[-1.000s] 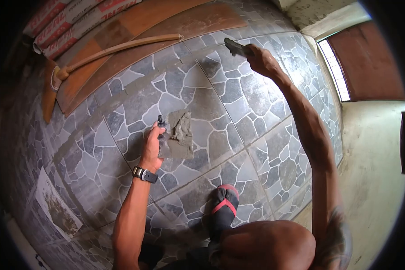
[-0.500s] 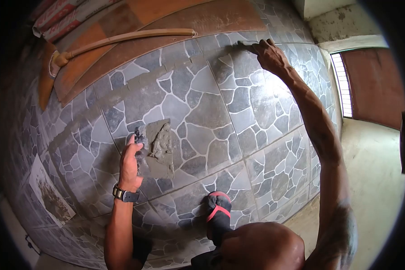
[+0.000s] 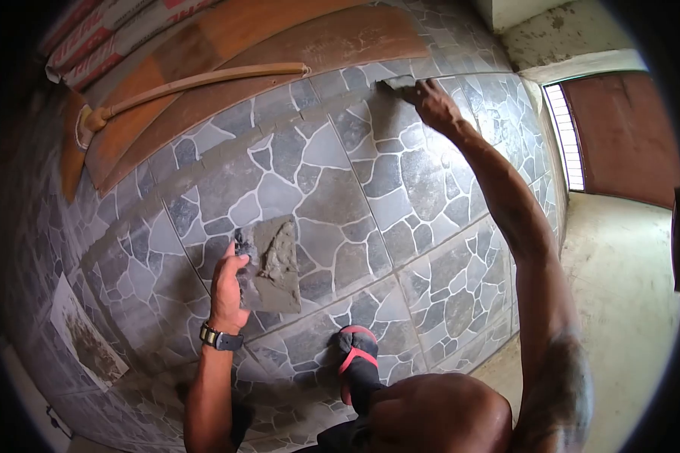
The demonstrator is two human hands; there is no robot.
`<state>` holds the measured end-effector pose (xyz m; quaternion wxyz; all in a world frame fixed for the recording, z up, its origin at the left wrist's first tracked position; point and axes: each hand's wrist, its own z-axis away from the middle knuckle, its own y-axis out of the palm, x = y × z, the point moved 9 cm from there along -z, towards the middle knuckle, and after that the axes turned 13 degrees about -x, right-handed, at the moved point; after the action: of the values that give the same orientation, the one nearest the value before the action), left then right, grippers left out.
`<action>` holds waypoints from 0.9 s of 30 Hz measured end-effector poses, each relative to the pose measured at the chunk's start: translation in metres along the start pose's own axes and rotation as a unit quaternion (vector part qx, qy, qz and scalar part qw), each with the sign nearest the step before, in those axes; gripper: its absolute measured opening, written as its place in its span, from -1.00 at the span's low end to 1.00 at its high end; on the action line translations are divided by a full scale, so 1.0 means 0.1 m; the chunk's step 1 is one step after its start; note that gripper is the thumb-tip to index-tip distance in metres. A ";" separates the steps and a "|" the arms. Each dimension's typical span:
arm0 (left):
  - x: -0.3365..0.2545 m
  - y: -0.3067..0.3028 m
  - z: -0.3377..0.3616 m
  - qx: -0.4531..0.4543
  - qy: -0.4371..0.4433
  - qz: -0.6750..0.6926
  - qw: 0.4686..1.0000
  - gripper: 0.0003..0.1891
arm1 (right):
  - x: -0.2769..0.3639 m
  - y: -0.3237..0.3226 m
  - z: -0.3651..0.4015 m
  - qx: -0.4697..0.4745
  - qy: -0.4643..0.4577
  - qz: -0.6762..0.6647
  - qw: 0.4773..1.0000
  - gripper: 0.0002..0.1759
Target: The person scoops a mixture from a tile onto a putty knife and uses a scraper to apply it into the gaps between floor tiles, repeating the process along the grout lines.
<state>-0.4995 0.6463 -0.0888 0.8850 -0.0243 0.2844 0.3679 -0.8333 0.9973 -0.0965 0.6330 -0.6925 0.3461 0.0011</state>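
Observation:
My left hand (image 3: pixel 227 293) grips the left edge of a flat square mortar board (image 3: pixel 272 300), thumb over its top side. A ridge of wet grey mortar (image 3: pixel 281 257) lies across the board. Farther off, my right hand (image 3: pixel 438 110) is closed around a trowel (image 3: pixel 395 85), whose handle is hidden in the fingers. Its blade is low over the stone-patterned tiles (image 3: pixel 332 196), close to a grey joint running along their far side; whether it touches cannot be made out. Mortar smears the joint (image 3: pixel 227 155) farther left.
A long wooden-handled tool (image 3: pixel 204 78) lies on brown boards (image 3: pixel 340 41) beyond the tiles. Printed bags (image 3: pixel 121 45) are stacked at the far left. A mortar-stained white sheet (image 3: pixel 87 332) is at the left. My sandalled foot (image 3: pixel 357 351) stands on the tiles; a reddish-brown door (image 3: pixel 619 140) is at right.
My right hand and the trowel have shifted slightly left and nearer to me. My left hand and the loaded board sit a bit lower and farther right; the whole view has also shifted a little.

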 end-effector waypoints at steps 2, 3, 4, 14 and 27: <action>0.04 -0.05 -0.01 -0.008 0.006 -0.019 1.000 -0.38 | -0.05 0.14 0.20 -0.030 0.026 -0.077 0.996 -0.39; 0.04 -0.08 -0.01 -0.015 0.014 -0.032 0.999 -0.38 | -0.09 0.06 0.14 0.027 0.041 -0.090 0.995 -0.38; 0.04 -0.09 -0.02 -0.023 0.022 -0.045 0.998 -0.38 | -0.17 -0.12 0.05 0.084 0.055 -0.103 0.990 -0.38; 0.18 0.06 0.01 -0.020 0.004 -0.030 0.999 -0.38 | -0.55 -0.10 0.21 0.091 0.139 -0.127 0.978 -0.67; 0.08 0.09 0.20 -0.022 0.007 -0.020 1.000 -0.37 | -0.86 0.04 0.50 0.067 0.104 -0.077 0.989 -0.52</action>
<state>-0.4914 0.6635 -0.0749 0.8894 -0.0515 0.2819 0.3561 -0.8782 1.0828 -0.0719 0.6369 -0.6692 0.3551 -0.1428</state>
